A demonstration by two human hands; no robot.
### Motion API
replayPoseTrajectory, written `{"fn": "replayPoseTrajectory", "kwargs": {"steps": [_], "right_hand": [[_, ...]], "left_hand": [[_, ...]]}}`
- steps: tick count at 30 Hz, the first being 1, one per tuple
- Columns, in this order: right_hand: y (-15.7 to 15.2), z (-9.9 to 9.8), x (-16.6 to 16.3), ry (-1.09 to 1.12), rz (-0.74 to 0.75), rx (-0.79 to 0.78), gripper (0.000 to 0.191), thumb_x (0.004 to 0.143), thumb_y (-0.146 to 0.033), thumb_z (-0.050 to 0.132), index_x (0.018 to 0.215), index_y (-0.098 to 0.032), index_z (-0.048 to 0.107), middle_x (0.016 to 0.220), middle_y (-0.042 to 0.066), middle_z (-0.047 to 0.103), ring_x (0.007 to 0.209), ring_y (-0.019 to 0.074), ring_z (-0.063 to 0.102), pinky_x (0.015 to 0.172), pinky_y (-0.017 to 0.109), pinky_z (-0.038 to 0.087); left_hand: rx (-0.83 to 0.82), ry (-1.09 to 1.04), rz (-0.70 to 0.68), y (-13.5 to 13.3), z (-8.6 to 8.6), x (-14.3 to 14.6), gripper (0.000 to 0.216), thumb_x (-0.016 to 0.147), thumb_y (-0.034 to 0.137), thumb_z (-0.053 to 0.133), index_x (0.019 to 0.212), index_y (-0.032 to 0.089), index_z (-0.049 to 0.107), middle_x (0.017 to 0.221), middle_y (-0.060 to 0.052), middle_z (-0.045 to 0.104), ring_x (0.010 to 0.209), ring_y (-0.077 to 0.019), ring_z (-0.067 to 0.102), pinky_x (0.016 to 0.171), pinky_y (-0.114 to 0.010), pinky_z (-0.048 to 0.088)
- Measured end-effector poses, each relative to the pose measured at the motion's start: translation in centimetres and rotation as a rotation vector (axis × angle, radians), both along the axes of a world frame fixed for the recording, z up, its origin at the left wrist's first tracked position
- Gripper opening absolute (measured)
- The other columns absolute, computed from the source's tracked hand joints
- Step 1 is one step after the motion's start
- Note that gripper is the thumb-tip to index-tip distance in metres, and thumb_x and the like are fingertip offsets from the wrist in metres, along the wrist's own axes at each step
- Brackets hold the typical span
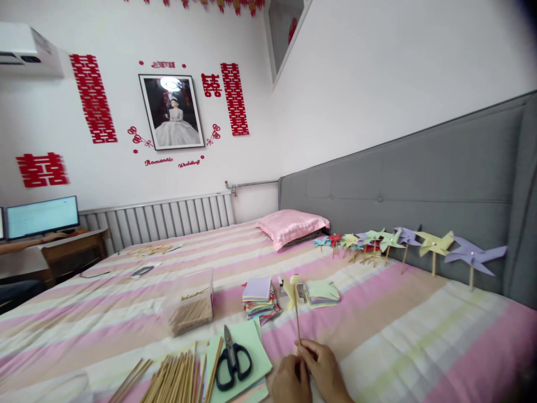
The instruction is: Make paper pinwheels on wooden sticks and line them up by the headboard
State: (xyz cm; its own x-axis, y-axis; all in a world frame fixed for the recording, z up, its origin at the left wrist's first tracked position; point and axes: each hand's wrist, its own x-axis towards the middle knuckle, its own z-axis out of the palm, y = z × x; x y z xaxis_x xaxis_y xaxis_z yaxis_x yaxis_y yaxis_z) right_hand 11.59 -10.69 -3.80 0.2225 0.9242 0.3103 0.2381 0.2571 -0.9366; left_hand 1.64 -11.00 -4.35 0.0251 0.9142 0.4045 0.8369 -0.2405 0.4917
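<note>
A pale yellow paper pinwheel (289, 292) stands upright on a thin wooden stick, seen nearly edge-on. My right hand (322, 366) pinches the lower part of this stick between thumb and fingertips. Beside it, touching, my left hand (290, 379) is closed around the stick's bottom end, which the fingers hide. Just left of my hands, black-handled scissors (233, 364) lie on green paper sheets (255, 346). Beyond the pinwheel are a stack of coloured paper squares (258, 294) and a smaller stack of pale green squares (322, 292).
Loose wooden sticks (172, 378) lie at the front left, behind them a clear box of shorter sticks (192, 313). Finished pinwheels (472, 254) line the grey headboard (398, 168). A pink pillow (291, 224) rests farther back. Another person's arm (25, 244) reaches to a desk at far left.
</note>
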Motion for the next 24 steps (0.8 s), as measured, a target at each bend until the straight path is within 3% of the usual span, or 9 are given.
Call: {"fn": "replayPoseTrajectory", "kwargs": {"steps": [7,24], "right_hand": [[0.29,-0.61,0.08,0.025,0.000,-0.011,0.035,0.075,-0.039,0.051,0.091,-0.015,0.070,0.091,0.011,0.071,0.082,0.0247,0.065,0.072,0.029,0.050],[-0.06,-0.09,-0.09,0.029,-0.003,0.010,0.035,0.075,-0.040,0.050,0.092,-0.016,0.070,0.083,0.009,0.072,0.075,0.0241,0.066,0.068,0.031,0.051]], "left_hand": [[-0.009,-0.005,-0.009,-0.10,0.30,-0.05,0.025,0.081,0.025,0.043,0.076,0.020,0.067,0.073,-0.004,0.071,0.069,-0.0182,0.065,0.060,-0.026,0.038],[-0.012,-0.004,-0.008,-0.06,0.23,-0.01,0.025,0.082,0.024,0.042,0.076,0.020,0.066,0.073,-0.004,0.071,0.071,-0.0200,0.065,0.061,-0.027,0.039]]}}
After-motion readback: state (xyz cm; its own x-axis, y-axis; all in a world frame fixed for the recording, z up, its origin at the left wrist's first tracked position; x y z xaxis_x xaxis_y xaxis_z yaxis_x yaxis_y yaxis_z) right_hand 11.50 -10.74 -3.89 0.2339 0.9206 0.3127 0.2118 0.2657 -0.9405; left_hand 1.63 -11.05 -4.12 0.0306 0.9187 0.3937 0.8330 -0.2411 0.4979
